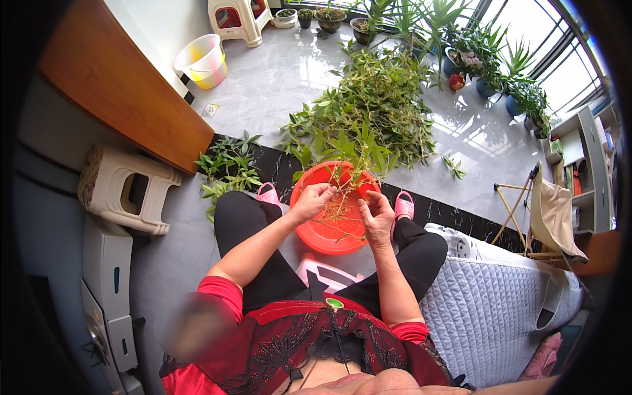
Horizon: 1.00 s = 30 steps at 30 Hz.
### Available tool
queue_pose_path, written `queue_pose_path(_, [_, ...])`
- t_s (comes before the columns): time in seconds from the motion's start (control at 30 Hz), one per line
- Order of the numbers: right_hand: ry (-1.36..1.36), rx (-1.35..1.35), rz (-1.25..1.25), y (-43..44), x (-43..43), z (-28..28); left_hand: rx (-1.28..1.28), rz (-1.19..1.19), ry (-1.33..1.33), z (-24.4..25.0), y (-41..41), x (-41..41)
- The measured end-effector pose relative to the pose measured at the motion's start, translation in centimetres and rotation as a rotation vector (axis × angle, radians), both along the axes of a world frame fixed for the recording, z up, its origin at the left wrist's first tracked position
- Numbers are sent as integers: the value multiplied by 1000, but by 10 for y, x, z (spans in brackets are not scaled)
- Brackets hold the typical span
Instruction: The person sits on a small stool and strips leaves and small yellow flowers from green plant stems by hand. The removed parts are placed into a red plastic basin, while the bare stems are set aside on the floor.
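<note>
My left hand [314,201] pinches a leafy cut stem [363,153] that bears small yellowish buds or flowers. The stem's leaves fan out over the far rim of a red plastic basin [316,242] between my knees. My right hand [378,217] is over the basin's right side, thumb and fingertips close together near the thin twigs. Whether anything is between those fingertips is hard to tell. Small yellow-brown bits [335,210] are scattered on the basin's bottom. Beyond the basin, a large heap of cut leafy branches [380,98] covers the floor.
A smaller bunch of leafy stems [232,165] lies left of the basin. One loose sprig [453,167] is to the right. A bucket [201,61], a plastic stool [131,190], a folding chair [553,212] and a quilted pad [484,306] stand around. Potted plants [486,86] line the window.
</note>
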State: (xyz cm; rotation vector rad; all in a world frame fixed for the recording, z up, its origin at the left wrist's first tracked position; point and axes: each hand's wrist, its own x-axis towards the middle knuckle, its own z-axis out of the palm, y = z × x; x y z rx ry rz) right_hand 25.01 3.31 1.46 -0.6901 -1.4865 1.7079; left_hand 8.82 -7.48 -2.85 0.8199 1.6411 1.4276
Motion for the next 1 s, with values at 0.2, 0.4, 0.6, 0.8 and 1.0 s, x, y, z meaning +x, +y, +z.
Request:
queue_pose_path(0.2, [-79, 11, 68, 6, 8, -14, -15, 120, 483, 32, 0, 15])
queue_pose_path(0.4, [-15, -115, 34, 6, 6, -8, -28, 161, 617, 36, -2, 17])
queue_pose_path(0.6, [33, -297, 73, 8, 8, -10, -46, 161, 609, 39, -3, 24])
queue_pose_path(0.8, [3, -258, 39, 6, 6, -13, -64, 169, 659, 40, -3, 26])
queue_pose_path(1.0, [-220, 78, -14, 9, 10, -26, -61, 195, 704, 41, -4, 25])
